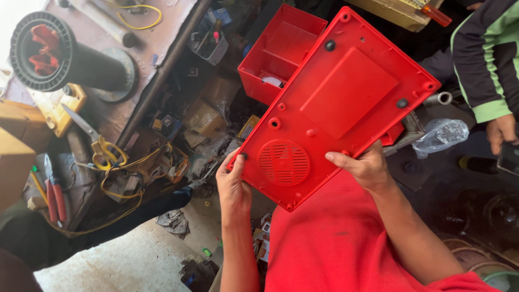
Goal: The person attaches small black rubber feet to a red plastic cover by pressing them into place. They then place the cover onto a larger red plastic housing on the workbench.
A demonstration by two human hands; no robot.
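I hold a flat red plastic casing panel [335, 103] up in front of me, tilted, its underside towards me. It has a round vent grille near its lower corner, a raised rectangle in the middle and small black feet. My left hand [233, 186] grips its lower left edge, thumb on the face. My right hand [363, 166] grips the lower right edge, thumb on top. Behind the panel stands an open red plastic box [273, 54].
A cluttered workbench [157, 65] at left carries a black tube [75, 59], scissors [94, 139], yellow wires and red-handled pliers [54, 192]. Another person's sleeve [486, 59] and hand [500, 132] are at right, near a clear plastic bag [440, 135]. Scraps litter the floor below.
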